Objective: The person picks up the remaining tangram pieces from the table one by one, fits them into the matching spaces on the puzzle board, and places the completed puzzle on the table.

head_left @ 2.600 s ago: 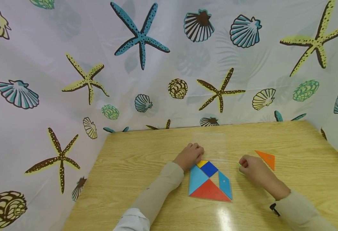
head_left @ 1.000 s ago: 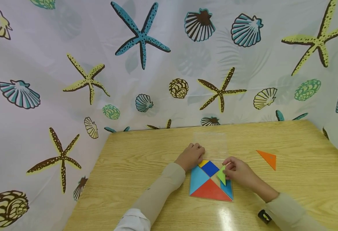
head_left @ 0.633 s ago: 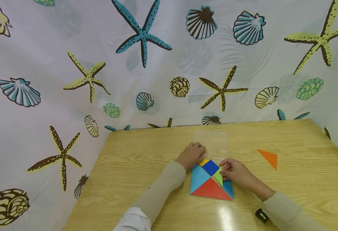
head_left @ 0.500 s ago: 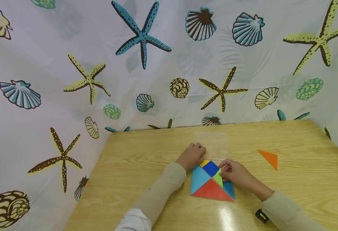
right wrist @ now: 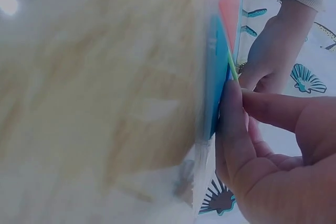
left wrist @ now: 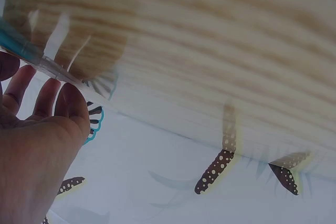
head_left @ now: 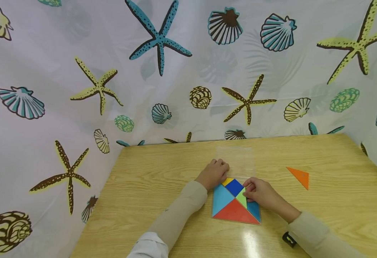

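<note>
A flat clear case (head_left: 212, 211) holding tangram pieces lies on the table. In it are a light-blue triangle (head_left: 222, 200), a red triangle (head_left: 236, 211), a dark-blue square (head_left: 234, 187), a partly covered yellow piece (head_left: 229, 182) and a blue piece (head_left: 254, 211). My right hand (head_left: 262, 193) pinches a light-green triangle (head_left: 241, 198), between the square and the blue piece. In the right wrist view the green triangle (right wrist: 232, 65) shows edge-on, slightly tilted. At the case's upper left corner, my left hand (head_left: 212, 175) grips the edge with curled fingers; its thumb is mostly hidden.
An orange triangle (head_left: 301, 176) lies on the wooden table (head_left: 156, 172), right of the case. The transparent lid (head_left: 237, 159) extends behind the pieces. A curtain (head_left: 182, 125) printed with shells and starfish hangs along the table's back and sides.
My right hand has brought the green triangle leftward from the table into the case, then lowered it beside the dark-blue square. The left hand has stayed at the corner.
</note>
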`<state>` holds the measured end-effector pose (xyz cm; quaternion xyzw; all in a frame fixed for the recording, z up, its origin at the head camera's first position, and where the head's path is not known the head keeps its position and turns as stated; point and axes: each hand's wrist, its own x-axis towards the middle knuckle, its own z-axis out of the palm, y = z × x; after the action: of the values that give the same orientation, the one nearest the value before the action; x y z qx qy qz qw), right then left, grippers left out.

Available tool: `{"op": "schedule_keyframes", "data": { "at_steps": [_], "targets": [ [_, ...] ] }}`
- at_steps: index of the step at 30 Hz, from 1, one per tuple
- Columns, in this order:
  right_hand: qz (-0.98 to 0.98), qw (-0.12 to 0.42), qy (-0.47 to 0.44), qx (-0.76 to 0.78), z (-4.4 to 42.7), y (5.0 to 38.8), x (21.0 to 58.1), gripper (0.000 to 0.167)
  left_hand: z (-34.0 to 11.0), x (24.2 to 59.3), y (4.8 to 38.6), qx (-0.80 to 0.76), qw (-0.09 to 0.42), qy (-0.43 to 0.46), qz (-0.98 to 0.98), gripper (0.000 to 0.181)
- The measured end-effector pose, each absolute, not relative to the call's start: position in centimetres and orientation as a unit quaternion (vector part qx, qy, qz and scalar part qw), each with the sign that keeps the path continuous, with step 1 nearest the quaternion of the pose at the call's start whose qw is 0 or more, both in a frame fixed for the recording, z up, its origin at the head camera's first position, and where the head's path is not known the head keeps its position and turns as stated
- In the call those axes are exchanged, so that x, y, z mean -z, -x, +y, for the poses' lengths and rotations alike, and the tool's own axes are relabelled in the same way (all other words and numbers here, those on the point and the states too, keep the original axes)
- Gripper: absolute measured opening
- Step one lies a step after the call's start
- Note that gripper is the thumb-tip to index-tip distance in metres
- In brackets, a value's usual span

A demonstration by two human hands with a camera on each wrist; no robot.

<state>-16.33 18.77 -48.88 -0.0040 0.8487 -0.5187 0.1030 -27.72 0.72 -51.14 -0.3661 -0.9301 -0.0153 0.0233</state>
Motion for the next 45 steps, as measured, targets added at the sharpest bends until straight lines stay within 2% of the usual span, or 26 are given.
{"op": "schedule_keyframes", "data": {
  "at_steps": [16,34,45],
  "targets": [
    [0.923,0.056,0.051,0.377,18.9,16.2,48.4,0.016,0.7,50.9,27.5,0.016,0.028,0.371,-0.928,0.02],
    [0.929,0.039,0.099,0.354,19.2,16.1,48.4,0.023,0.8,51.1,27.7,0.02,0.016,0.365,-0.931,0.02],
    [0.932,0.022,0.073,0.355,20.7,15.5,47.7,0.023,0.7,50.8,27.6,0.031,0.025,0.374,-0.927,0.019]
  ]
}}
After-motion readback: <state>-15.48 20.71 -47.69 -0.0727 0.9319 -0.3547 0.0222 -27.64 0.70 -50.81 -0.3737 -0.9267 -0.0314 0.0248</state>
